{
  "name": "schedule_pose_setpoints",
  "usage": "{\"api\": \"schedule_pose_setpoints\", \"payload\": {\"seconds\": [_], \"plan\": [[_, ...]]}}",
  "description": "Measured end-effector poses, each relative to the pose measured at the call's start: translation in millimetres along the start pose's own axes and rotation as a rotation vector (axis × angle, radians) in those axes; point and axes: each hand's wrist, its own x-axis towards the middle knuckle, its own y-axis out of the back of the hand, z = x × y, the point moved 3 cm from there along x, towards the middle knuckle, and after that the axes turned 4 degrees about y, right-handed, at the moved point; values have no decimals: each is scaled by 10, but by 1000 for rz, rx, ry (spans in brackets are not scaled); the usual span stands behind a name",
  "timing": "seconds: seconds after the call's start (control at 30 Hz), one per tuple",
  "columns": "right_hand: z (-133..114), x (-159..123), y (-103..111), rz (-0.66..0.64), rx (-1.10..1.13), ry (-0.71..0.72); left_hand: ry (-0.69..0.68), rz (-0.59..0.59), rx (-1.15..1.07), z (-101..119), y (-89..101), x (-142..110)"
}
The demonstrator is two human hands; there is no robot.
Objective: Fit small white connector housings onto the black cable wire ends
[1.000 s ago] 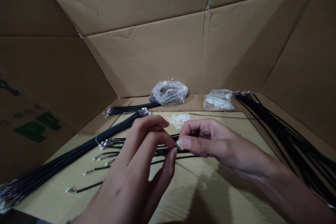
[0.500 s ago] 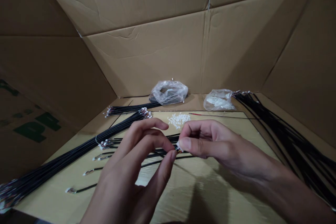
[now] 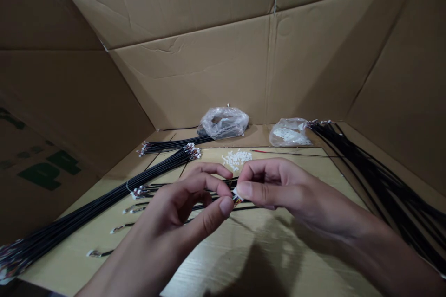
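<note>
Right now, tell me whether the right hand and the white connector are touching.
Touching. The head view shows the right hand pinching the white connector between thumb and finger.

Beyond the far edge of the pale board [image 3: 209, 264] stand a creased cardboard rear wall [image 3: 195, 79] and two clear bags, the left bag [image 3: 226, 123] near a bundle of black cables [image 3: 174, 144], the right bag [image 3: 290, 132] holding small white pieces. To the board's left rises a cardboard side wall [image 3: 52, 83] with green lettering [image 3: 39, 176]; along its right side run loose black cables [image 3: 369, 171], and across its far right part lies a thin dark strand [image 3: 299, 153] with a red section.
</note>
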Motion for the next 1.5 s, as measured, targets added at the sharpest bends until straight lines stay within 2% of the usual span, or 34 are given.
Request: {"api": "schedule_pose_setpoints", "payload": {"seconds": [0.1,0.2,0.47,0.63,0.73,0.87,1.0,1.07,1.3,1.5], "plan": [[1,-1,9,-15,-20,10,18,-15,-36,11,-11,27],[-19,0,17,-9,-121,19,-31,25,29,33,-20,21],[-72,-61,-7,51,-406,35,-354,185,388,122,-99,-48],[-46,-61,-10,40,-335,23,-491,266,625,150,-157,-103],[-32,-53,-22,42,-258,34,-540,272,721,152,-172,-150],[-33,-58,-41,36,-226,62,-568,247,777,130,-170,-225],[-57,-58,-56,15,-214,100,-535,214,725,86,-142,-286],[-68,-54,-67,9,-209,118,-530,150,721,60,-144,-298],[-36,-95,-140,65,-281,156,-617,231,871,58,-129,-292],[-38,-131,-206,118,-485,240,-584,253,859,100,-109,-262]]}}
